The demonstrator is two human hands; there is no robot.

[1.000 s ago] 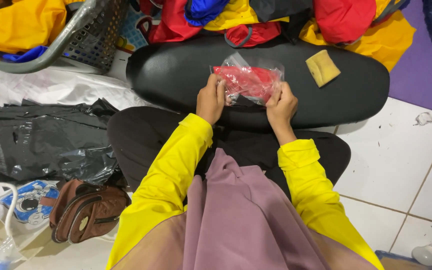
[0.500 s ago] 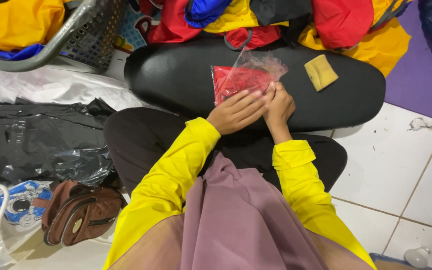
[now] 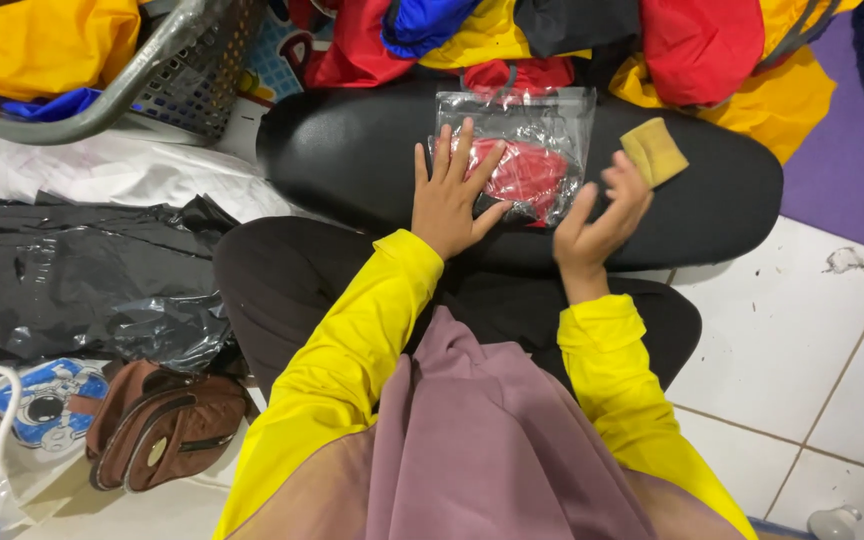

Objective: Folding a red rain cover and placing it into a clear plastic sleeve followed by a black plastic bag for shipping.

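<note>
left hand flat on clear bag

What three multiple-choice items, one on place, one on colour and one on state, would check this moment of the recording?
1. Where does the clear bag lie?
A. on the black board
B. in the basket
C. on the white tiles

2. What colour is the folded cloth inside the bag?
A. blue
B. red
C. green

3. How is the left hand placed?
A. closed in a fist beside the bag
B. lifted clear of the bag
C. flat, fingers spread, on the bag

Answers:
1. A, the bag rests on the black board in front of the person's lap.
2. B, red cloth shows through the clear plastic.
3. C, the left palm presses down on the bag with fingers apart, while the right hand hovers open at the bag's right edge, near a tan piece.
</note>
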